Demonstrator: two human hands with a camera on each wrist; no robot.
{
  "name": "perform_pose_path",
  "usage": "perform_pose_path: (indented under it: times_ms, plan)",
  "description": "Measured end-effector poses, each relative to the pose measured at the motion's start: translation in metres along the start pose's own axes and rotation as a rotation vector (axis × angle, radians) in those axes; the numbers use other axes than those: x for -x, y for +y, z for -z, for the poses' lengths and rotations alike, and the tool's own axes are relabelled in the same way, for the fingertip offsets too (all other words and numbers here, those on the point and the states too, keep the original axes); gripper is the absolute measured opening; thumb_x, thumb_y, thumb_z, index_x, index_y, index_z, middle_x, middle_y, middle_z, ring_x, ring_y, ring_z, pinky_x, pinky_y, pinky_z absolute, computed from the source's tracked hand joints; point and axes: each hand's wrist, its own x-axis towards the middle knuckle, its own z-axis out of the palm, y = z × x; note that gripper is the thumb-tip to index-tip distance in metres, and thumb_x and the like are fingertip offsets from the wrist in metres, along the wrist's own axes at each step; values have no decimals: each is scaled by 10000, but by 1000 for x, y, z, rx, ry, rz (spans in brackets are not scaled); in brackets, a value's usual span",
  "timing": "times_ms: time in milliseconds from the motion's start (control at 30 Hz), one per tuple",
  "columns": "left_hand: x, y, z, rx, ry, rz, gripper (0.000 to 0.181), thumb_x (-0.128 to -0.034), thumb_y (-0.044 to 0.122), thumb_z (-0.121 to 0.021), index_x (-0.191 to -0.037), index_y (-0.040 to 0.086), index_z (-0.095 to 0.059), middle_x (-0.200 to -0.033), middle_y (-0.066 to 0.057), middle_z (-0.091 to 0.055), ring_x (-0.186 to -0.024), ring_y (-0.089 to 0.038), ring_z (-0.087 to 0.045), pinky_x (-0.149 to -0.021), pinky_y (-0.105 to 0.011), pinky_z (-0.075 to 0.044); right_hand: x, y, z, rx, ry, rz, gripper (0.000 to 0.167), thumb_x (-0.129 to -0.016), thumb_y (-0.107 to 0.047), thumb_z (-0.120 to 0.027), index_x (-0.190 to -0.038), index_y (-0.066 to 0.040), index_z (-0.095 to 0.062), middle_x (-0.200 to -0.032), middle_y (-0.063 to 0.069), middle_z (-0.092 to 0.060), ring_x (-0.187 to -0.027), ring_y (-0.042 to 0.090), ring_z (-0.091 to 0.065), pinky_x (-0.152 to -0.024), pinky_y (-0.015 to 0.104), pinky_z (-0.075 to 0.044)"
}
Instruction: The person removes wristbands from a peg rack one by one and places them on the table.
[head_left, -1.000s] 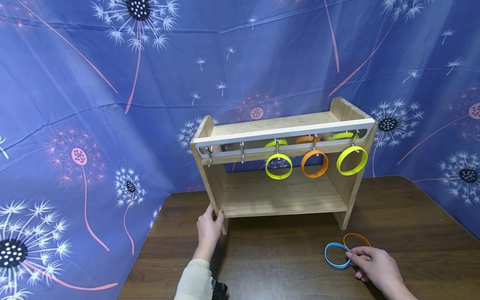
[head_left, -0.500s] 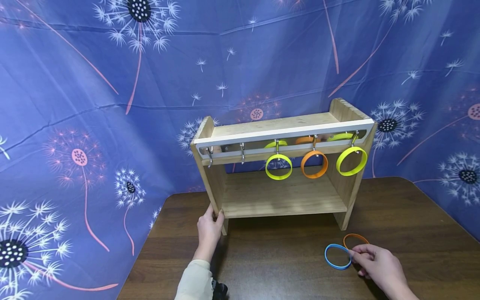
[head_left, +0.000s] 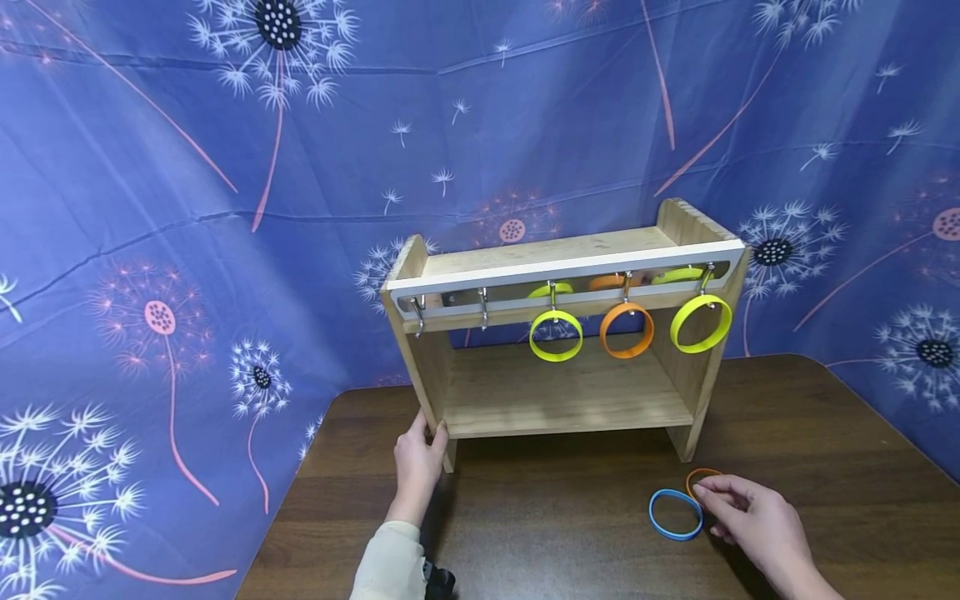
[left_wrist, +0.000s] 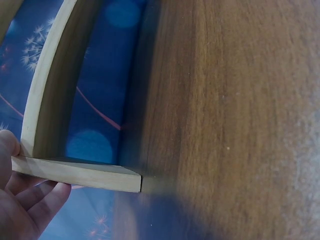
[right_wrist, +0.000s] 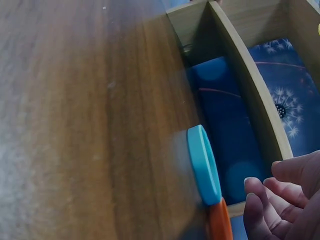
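Observation:
A small wooden shelf (head_left: 570,383) stands on the table. My left hand (head_left: 417,460) grips the lower end of its left side panel, thumb in front and fingers behind, as the left wrist view shows. On the table before the shelf's right end lie a blue ring (head_left: 677,514) and an orange ring (head_left: 705,472), side by side. My right hand (head_left: 753,518) hovers over the orange ring's right part and hides some of it. In the right wrist view its loosely bent fingers (right_wrist: 257,205) are apart from both rings.
A metal rail along the shelf's front carries several hooks. From the right ones hang a yellow ring (head_left: 556,337), an orange hanging ring (head_left: 627,331) and another yellow ring (head_left: 701,324). Two bare hooks (head_left: 483,307) are at the left. A patterned blue cloth (head_left: 225,292) hangs behind the table.
My right hand's fingertips have shifted from the blue ring's right edge up toward the orange ring, covering more of it. Both rings stay on the table. My left hand keeps its grip.

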Motion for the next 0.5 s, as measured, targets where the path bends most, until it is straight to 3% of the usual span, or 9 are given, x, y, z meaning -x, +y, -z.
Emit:
perform_pose_path:
  times_ms: [500]
  plan:
    - [0,-2,-1,5,2,-4,79,-832,162,-689,-836,145,-612,-647,-18,-652,-584,-336,-601,-577,-483,-458,-7,-20,3,-57,115,144,173,-891,-211,-714,-997,-75,-723,-729,1,-703,-523,100,-624,-500,213,-472]
